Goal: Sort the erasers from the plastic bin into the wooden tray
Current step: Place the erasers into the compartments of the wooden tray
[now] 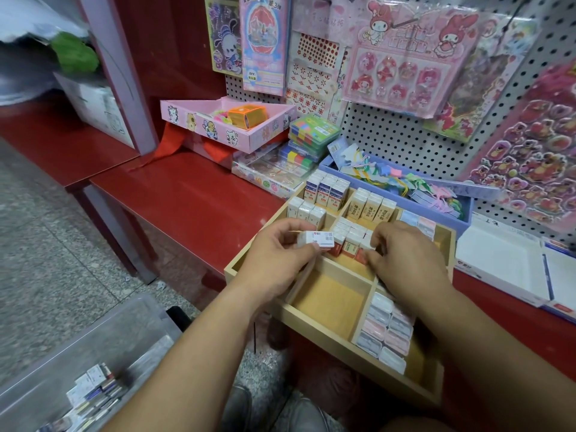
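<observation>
Gently, with the white, blue-printed eraser [314, 240] pinched in the curled left hand [280, 254] just above the wooden tray [343, 341] at its left edge, steady the red-banded erasers [350, 246] in the tray's middle compartment between the right hand [408, 254] and its pinching fingertips, then seat that small, boxy, paper-sleeved block upright among matching labels.

The divided wooden tray [327, 335] is pale tan, the glossy shelf [187, 194] dark red. The small boxed eraser [315, 240] is white with blue print, and the flat wrapped erasers [386, 325] are pastel pink and grey.

Red counter [187, 194] with wooden tray [330, 297], blue box [464, 218] and white box [498, 263].
</observation>
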The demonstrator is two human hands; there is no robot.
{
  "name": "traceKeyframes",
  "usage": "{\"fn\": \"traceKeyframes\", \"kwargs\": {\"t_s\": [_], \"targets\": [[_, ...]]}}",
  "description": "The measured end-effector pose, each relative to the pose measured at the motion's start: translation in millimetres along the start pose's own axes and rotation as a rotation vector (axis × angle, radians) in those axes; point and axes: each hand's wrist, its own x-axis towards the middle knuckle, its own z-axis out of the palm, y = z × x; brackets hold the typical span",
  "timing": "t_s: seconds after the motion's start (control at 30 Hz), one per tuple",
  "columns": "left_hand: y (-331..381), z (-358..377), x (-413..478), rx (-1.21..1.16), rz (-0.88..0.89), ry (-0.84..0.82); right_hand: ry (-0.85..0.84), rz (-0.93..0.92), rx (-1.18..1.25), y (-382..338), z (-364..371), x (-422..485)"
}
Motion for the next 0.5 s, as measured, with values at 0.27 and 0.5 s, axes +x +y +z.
{"fn": "traceKeyframes", "kwargs": {"t_s": [0.27, 0.5], "targets": [[2.2, 0.7, -1.0, -0.024, -0.011, -0.04, 0.016, 0.088, 0.358, -3.8, -8.5, -4.1], [1.1, 2.5, -3.8, -0.077, 0.023, -0.096, -0.182, 0.14, 0.92, -38.1, -17.0, -13.1]]}}
